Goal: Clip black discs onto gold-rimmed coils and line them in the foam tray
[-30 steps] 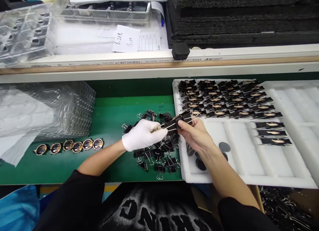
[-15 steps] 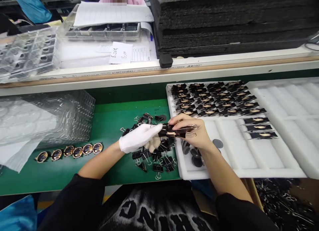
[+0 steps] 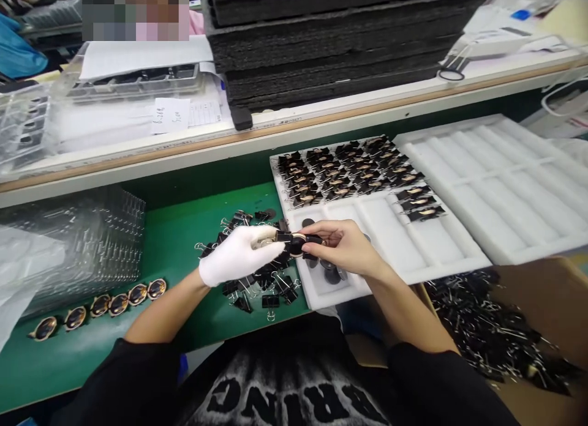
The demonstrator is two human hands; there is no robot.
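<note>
Between my hands is a gold-rimmed round piece with a dark face, a black binder clip sitting at its left side. My left hand, in a white glove, pinches that clip. The bare fingers of my right hand close on the right side of the round piece, where more black clip shows, partly hidden. Below lies a heap of loose binder clips on the green table. Dark round discs rest in the white foam tray under my right hand.
Rows of clipped pieces fill the tray's far part. Another foam tray adjoins it. Several gold-rimmed round pieces line the left, near stacked clear plastic trays. A box of clips stands lower right. A shelf edge crosses behind.
My view has swung to the right. The held piece has turned so its round face shows, and my right fingers have shifted from the wire handles to its side.
</note>
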